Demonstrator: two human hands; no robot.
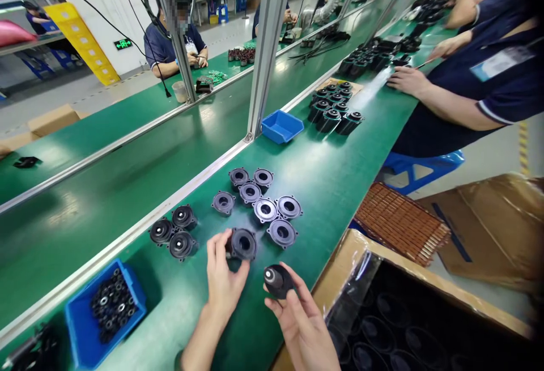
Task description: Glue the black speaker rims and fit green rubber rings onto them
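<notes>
My left hand (225, 277) grips a black round flanged housing (243, 243) by its side, thumb and fingers around it, just above the green bench. In my right hand (304, 320) is a black disc-shaped part with a stepped shaft (278, 280), its pale tip pointing up and left. The two parts are apart. Beyond my left hand stand several similar housings with open centres (266, 210). Left of it, a cluster of 3 housings with shafts in their centres (181, 243) sits on the bench.
A blue bin (136, 303) holds small black rings. Another blue bin (283, 126) stands by the metal post (267, 48). Farther along are black cylindrical assemblies (331, 111) and a co-worker's hands (408, 79). At lower right, an open carton (361, 241) holds dark round parts.
</notes>
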